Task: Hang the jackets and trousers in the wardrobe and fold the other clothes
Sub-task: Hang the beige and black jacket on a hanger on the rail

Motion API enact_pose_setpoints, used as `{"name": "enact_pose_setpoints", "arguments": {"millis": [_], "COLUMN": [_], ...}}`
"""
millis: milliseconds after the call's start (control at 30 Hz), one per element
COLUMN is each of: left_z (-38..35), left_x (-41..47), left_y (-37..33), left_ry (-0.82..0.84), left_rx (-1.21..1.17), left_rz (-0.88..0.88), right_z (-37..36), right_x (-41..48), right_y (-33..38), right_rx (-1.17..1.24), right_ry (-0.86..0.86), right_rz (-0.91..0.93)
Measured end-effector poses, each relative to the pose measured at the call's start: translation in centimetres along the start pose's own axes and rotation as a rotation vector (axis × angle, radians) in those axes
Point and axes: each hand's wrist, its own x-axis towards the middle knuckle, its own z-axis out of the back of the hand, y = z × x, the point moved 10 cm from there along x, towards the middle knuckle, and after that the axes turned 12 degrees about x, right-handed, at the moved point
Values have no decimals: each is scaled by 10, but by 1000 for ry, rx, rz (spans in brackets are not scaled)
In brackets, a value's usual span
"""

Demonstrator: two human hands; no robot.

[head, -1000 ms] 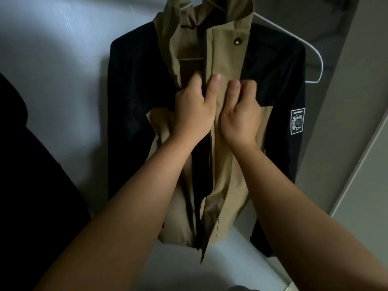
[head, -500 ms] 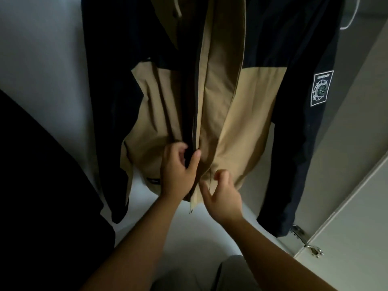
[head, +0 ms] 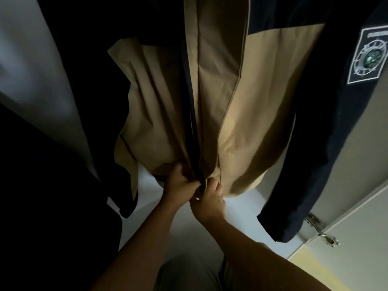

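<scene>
Both hands are meeting at the bottom of the jacket front; the left hand point(head: 180, 183) is pinching the cloth edge on its side of the opening, the right hand point(head: 210, 199) is pinching the opposite edge, and the two are touching, each clamped on fabric with curled fingers.

Around them the wardrobe point(head: 31, 59) is showing a pale inner wall and a white floor; a dark garment point(head: 52, 185) is filling the left side. The jacket point(head: 262, 122), tan below and dark above, is hanging inside the wardrobe from somewhere above the top of the view, so whatever is carrying it is out of sight; its sleeve point(head: 315, 164) is dangling on the right with a pale patch point(head: 367, 55) near the shoulder. A dark zip strip point(head: 192, 122) is running down the middle to the hem point(head: 245, 185), where the fingers are gathering it; a metal hinge point(head: 321, 229) is showing by the door.

Judging by the creases, the shell is looking light, thin and soft, probably a little slick; hanging free, it is likely to swing and give under any pull. The firmest hold is probably the stitched zip tape right at the hem, one hand anchoring each side.
</scene>
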Motion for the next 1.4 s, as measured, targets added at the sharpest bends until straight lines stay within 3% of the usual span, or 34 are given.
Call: {"name": "enact_pose_setpoints", "arguments": {"millis": [133, 267, 500, 667, 767, 867, 1167, 1400], "left_z": [-14, 3, 25, 28, 19, 11, -1, 11], "left_x": [-5, -14, -65, -104, -120, -137, -171, -181], "left_y": [-5, -20, -27, -77, -97, -107, -113, -106], "left_ry": [48, -104, -357, -554, -552, -540, -410, -375], "left_rx": [-56, 145, 231, 649, 783, 842, 813, 846], "left_rz": [11, -102, -178, -532, -699, -758, -749, -692], "right_z": [14, 28, 31, 40, 52, 67, 88, 101], "right_x": [5, 5, -14, -39, -50, -58, -69, -72], "right_y": [-3, -14, -57, -51, -46, -43, -43, -16], "right_rx": [259, 375, 428, 655, 717, 768, 532, 488], "right_ry": [-5, 73, 223, 269, 235, 192, 106, -13], "right_rz": [45, 41, -179, -259, -275, -303, -216, -5]}}
